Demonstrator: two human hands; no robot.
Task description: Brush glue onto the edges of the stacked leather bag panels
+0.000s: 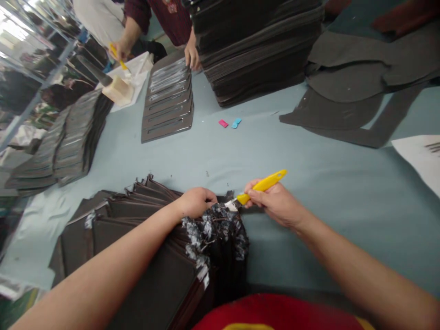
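My right hand (275, 200) is closed around the yellow handle of a brush (264, 183). Its whitish tip presses on the glue-smeared edge of the dark panels (147, 266), stacked in a fanned pile in front of me. White and grey smears coat the ragged ends of the pile. Just left of the brush tip, my left hand (197, 201) lies over the top of the pile, its fingers curled at the edge of a dark panel; the fingertips are partly hidden.
Across the table (247, 153), a co-worker's hand holds another yellow brush (118, 57) beside a cream-coloured container (118, 90). Slotted dark pieces (167, 123) lie overlapped nearby. A tall dark stack (254, 50) and loose cut sheets (347, 82) occupy the far side. Pink (223, 123) and blue (236, 123) scraps lie mid-table.
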